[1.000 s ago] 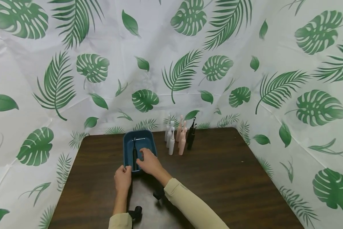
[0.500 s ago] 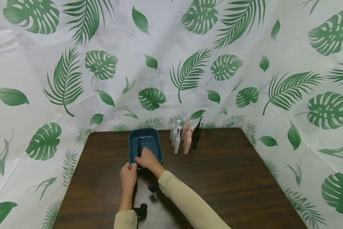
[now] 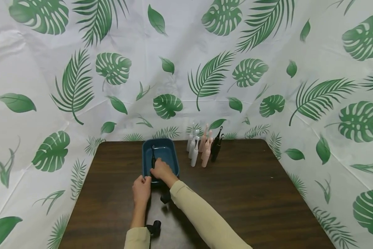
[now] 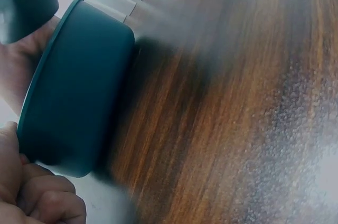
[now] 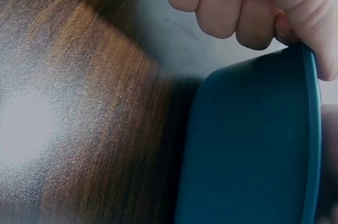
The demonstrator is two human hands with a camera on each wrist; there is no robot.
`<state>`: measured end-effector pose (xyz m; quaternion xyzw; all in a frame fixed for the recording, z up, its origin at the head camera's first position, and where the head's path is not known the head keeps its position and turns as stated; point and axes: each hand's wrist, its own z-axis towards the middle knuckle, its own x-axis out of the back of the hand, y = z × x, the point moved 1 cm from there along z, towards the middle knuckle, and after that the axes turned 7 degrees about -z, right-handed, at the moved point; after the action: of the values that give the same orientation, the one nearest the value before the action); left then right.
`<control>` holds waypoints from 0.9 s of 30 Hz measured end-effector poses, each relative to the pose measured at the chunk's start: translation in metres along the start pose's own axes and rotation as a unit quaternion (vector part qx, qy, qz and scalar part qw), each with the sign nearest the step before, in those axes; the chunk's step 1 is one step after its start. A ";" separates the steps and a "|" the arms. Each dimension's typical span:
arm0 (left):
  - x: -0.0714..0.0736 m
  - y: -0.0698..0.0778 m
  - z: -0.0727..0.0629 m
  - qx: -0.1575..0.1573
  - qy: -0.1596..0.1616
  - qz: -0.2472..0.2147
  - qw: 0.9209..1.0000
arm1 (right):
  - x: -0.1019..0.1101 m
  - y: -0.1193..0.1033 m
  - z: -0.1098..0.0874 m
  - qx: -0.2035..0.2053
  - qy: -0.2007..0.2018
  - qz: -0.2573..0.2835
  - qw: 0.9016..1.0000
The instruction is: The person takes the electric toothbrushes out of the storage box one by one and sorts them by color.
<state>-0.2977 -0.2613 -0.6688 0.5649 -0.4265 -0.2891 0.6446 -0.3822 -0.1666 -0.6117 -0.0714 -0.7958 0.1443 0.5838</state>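
A blue tub [image 3: 169, 157] stands at the back left of the table. Inside lies a black electric toothbrush [image 3: 153, 155], its head towards the back of the tub. My right hand [image 3: 162, 171] reaches in over the near rim and grips the toothbrush by its handle, hiding part of it. At the tub's near left corner, my left hand [image 3: 142, 189] pinches the rim between thumb and curled fingers. The left wrist view shows those curled fingers [image 4: 50, 197] under the rim, against the tub's outer wall [image 4: 79, 92].
Right of the tub, several electric toothbrushes stand upright in rows: white ones [image 3: 194, 155], pink ones [image 3: 206, 155] and black ones [image 3: 216, 148]. The dark wooden table [image 3: 252, 193] ends at a leaf-printed white sheet [image 3: 180, 79] behind.
My right hand has gone from hovering open beside the black toothbrush to closing round its handle. The left hand keeps its hold on the rim. The head view has shifted slightly.
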 end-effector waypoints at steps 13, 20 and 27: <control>0.002 0.009 -0.006 -0.003 0.006 0.012 1.000 | -0.042 0.020 0.059 -0.026 -0.015 0.002 1.000; 0.004 0.015 -0.010 -0.011 -0.003 0.017 1.000 | -0.007 0.006 0.011 -0.038 -0.001 0.031 0.999; 0.000 -0.011 0.010 0.010 -0.026 0.022 0.999 | 0.008 0.007 -0.007 -0.023 0.028 0.032 0.999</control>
<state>-0.3051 -0.2677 -0.6797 0.5541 -0.4579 -0.2852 0.6339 -0.3786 -0.1571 -0.6048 -0.1143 -0.7797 0.1425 0.5989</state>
